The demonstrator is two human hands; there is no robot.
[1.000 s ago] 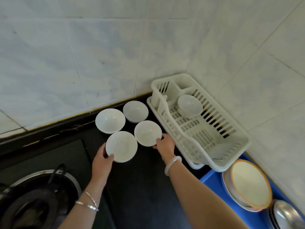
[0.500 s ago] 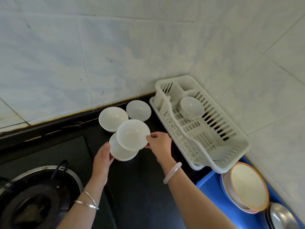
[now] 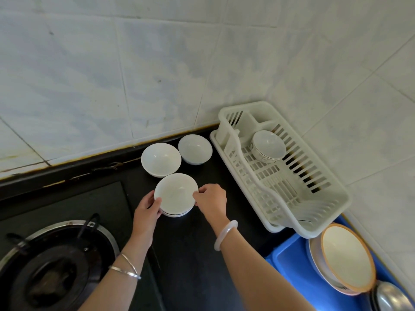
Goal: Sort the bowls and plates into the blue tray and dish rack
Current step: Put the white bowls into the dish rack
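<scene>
Head view: two white bowls nested as a stack on the black counter. Left hand grips the stack's left rim; right hand pinches its right rim. Two more bowls sit behind, w/ the dish rack to the right holding one bowl. Blue tray, lower right, holds an orange-rimmed plate.
</scene>
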